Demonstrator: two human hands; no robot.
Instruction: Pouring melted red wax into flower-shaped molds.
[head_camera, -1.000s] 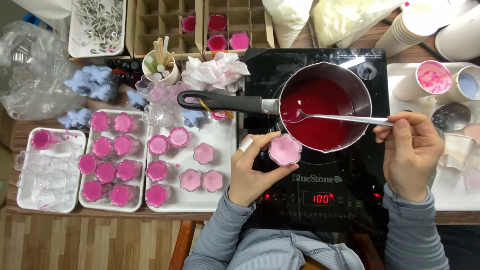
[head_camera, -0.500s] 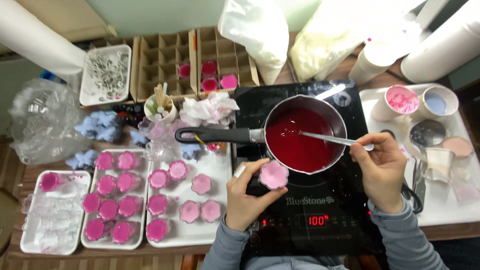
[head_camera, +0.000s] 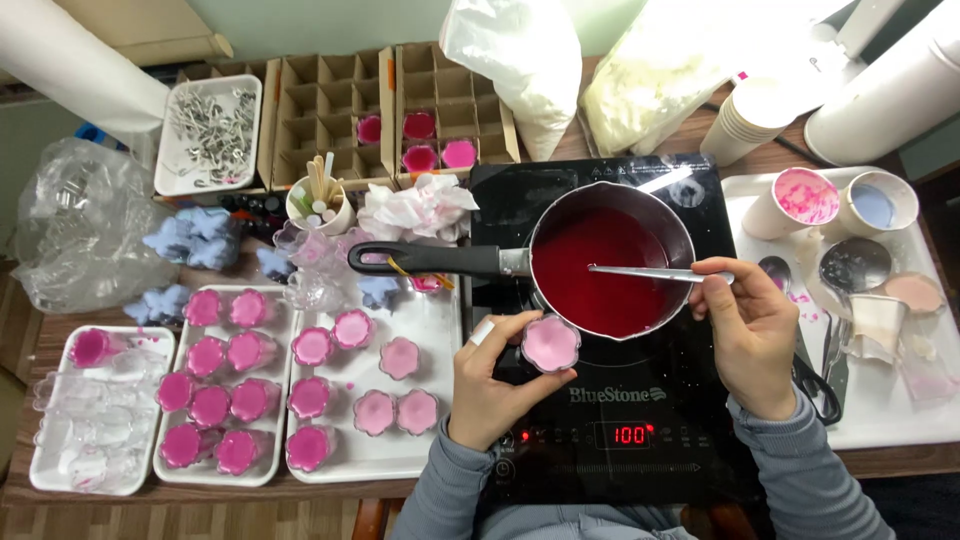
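Observation:
My left hand (head_camera: 492, 380) holds a small flower-shaped clear mould (head_camera: 550, 343) filled with pale pink wax, just in front of the pot's rim. My right hand (head_camera: 748, 335) grips the end of a metal spoon (head_camera: 645, 271) whose bowl dips into dark red liquid in a steel saucepan (head_camera: 610, 258). The pan's black handle (head_camera: 425, 261) points left. The pan rests on a black induction cooktop (head_camera: 620, 420) with a lit red display.
White trays (head_camera: 440, 330) at the left carry several filled pink moulds. Behind them stand cardboard divider boxes (head_camera: 330, 105), a cup of sticks (head_camera: 320, 205) and crumpled tissue (head_camera: 415, 212). A right-hand tray (head_camera: 900, 420) bears paper cups, a small metal cup and scissors. Bags lie at the back.
The view shifted so the scene sits lower in frame. The spoon's bowl moved from the pot's left edge toward its middle and my right hand swung with it. The left hand kept the mould.

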